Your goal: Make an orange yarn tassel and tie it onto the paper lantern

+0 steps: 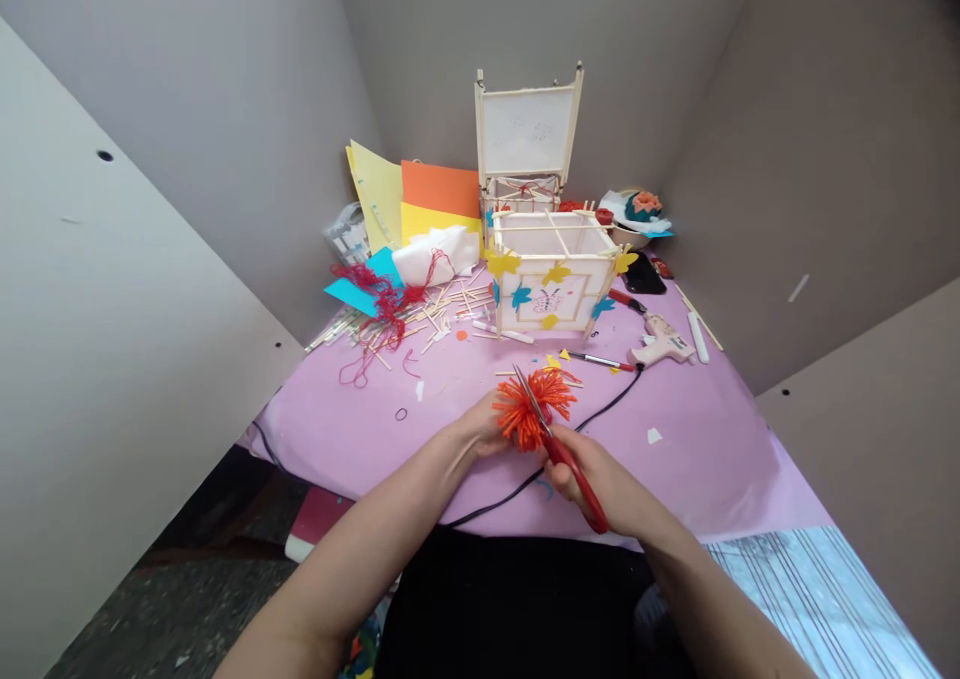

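Note:
My left hand is closed round the near-left side of an orange yarn pom-pom, whose strands fan out in loose tufts. In my right hand are red-handled scissors, gripped by the handles. Their metal blades lie across the top of the pom-pom, pointing up and left; the blades look nearly together. Some of my left fingers are hidden behind the yarn. Just beyond my hands stands a white box framed with wooden sticks and decorated with yellow and blue paper shapes.
A glue gun lies at right, its black cable running under my hands. Behind left are tangled red yarn, scattered wooden sticks, coloured paper and white tissue. A second frame rises behind the box. Walls enclose the table.

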`<state>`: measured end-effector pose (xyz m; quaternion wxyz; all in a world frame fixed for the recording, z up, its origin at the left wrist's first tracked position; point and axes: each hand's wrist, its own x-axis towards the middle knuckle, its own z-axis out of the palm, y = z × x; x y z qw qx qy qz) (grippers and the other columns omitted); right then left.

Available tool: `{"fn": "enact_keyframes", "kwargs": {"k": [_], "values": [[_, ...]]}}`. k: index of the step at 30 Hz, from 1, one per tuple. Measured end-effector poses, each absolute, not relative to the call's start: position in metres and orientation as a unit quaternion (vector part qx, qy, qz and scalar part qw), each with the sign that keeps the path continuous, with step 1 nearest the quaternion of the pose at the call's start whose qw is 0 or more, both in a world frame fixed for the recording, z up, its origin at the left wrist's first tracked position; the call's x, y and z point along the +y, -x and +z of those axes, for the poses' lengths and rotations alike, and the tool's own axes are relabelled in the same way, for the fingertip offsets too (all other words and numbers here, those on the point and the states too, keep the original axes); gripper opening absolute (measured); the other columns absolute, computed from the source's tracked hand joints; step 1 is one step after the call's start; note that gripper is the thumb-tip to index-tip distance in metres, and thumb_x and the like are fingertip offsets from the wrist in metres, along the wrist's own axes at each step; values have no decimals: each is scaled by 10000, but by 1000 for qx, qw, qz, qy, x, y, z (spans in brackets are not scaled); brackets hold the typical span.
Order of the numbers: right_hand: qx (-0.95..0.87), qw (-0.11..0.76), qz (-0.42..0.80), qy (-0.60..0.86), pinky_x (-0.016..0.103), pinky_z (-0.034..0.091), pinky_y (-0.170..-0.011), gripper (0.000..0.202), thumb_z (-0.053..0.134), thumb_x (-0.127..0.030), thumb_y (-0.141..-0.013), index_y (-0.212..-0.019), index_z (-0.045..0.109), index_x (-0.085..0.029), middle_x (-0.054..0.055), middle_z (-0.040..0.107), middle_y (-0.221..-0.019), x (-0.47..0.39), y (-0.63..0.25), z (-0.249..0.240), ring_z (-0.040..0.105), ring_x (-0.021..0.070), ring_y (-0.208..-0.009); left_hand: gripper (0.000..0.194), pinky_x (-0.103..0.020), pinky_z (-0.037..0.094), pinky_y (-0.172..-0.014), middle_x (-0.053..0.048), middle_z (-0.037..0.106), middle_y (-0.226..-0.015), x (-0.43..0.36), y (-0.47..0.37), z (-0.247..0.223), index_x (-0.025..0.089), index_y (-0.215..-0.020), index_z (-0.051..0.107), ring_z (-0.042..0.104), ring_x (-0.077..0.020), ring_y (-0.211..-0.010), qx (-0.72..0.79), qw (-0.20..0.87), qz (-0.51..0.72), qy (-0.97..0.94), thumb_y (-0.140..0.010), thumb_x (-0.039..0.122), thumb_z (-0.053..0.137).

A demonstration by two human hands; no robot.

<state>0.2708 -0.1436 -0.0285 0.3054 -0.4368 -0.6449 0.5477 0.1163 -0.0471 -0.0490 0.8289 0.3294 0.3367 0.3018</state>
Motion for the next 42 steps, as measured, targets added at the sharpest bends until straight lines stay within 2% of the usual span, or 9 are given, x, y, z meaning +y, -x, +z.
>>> {"fn": "enact_keyframes", "kwargs": {"k": [8, 12, 16, 20, 24, 29, 34, 37, 42], "values": [[-639, 313, 519, 473, 233, 249, -512, 579, 423, -756, -813, -757, 384, -182, -34, 343, -669, -145, -268, -22, 283, 89, -594, 173, -219, 398, -429, -13, 578, -524, -45, -117, -50, 116, -586, 597, 518, -112, -444, 339, 805, 336, -352, -595, 217, 737], [-632, 309, 545, 456, 221, 260, -502, 516, 454, -694, -844, -812, 405, -181, -35, 372, -676, -144, -267, -22, 291, 83, -580, 191, -209, 384, -418, -9, 566, -506, -46, -117, -46, 114, -570, 585, 514, -107, -428, 337, 803, 332, -362, -594, 210, 748], [-616, 324, 540, 473, 217, 243, -488, 508, 461, -681, -844, -757, 389, -186, -39, 350, -646, -144, -266, -25, 283, 79, -561, 184, -217, 400, -431, -8, 567, -504, -47, -117, -45, 114, -563, 581, 516, -108, -434, 338, 799, 337, -366, -611, 192, 741], [-616, 336, 545, 459, 219, 278, -512, 465, 485, -640, -859, -857, 453, -176, -34, 392, -664, -145, -266, -31, 323, 85, -570, 125, -220, 391, -429, -29, 593, -521, -47, -116, -46, 102, -582, 612, 528, -117, -440, 337, 802, 331, -364, -632, 160, 712], [-609, 331, 552, 463, 226, 260, -486, 543, 408, -727, -845, -801, 416, -185, -45, 349, -618, -146, -266, -32, 306, 82, -528, 116, -232, 414, -454, -40, 613, -548, -46, -115, -47, 101, -605, 632, 550, -128, -463, 318, 808, 338, -362, -653, 167, 714], [-658, 333, 514, 439, 249, 325, -561, 615, 364, -773, -828, -917, 465, -173, -5, 438, -717, -147, -266, -26, 366, 112, -615, 136, -240, 419, -440, -44, 611, -550, -46, -115, -48, 94, -639, 642, 561, -143, -448, 326, 807, 324, -371, -660, 200, 726], [-603, 358, 547, 457, 238, 243, -490, 660, 409, -847, -727, -814, 412, -193, -44, 329, -641, -150, -269, -17, 275, 87, -545, 119, -242, 439, -454, -44, 615, -595, -45, -118, -43, 88, -699, 646, 568, -143, -480, 319, 819, 320, -354, -681, 184, 713], [-618, 387, 539, 422, 251, 288, -516, 739, 348, -879, -705, -967, 437, -194, -23, 380, -696, -152, -273, -11, 313, 111, -588, 86, -206, 429, -461, -24, 565, -578, -37, -114, -40, 95, -672, 602, 535, -106, -472, 324, 834, 360, -266, -751, 115, 631], [-663, 335, 526, 415, 262, 335, -591, 624, 341, -793, -812, -949, 448, -194, -8, 417, -729, -154, -280, -15, 346, 124, -640, 353, -131, 252, -371, 45, 352, -485, -23, -105, -38, 152, -554, 395, 354, -41, -373, 261, 876, 389, -113, -879, 16, 370]]}}
